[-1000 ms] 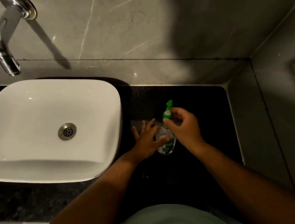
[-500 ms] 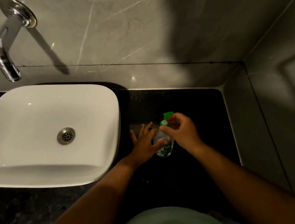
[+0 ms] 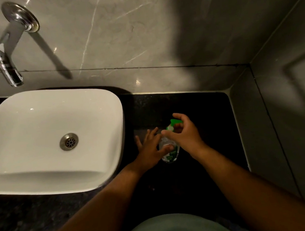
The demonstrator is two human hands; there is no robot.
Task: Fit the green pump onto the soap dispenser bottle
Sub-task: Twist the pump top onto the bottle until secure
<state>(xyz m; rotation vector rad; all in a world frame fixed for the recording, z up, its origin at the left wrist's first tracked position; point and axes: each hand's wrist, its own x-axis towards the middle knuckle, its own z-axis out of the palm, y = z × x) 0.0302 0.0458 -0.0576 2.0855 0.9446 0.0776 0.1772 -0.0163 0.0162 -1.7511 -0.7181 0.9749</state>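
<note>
Both hands grip: left (image 3: 150, 149) on bottle (image 3: 169, 152), right (image 3: 183, 133) seemingly pinching green pump (image 3: 173, 123).

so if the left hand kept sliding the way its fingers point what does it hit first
Likely nothing close: the left hand points up past the bottle over bare counter, so the back wall comes first, though depth is unclear.

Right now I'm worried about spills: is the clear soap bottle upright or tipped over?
Upright: the clear soap bottle stands on the black countertop, green pump on top, left hand steadying it.
</note>
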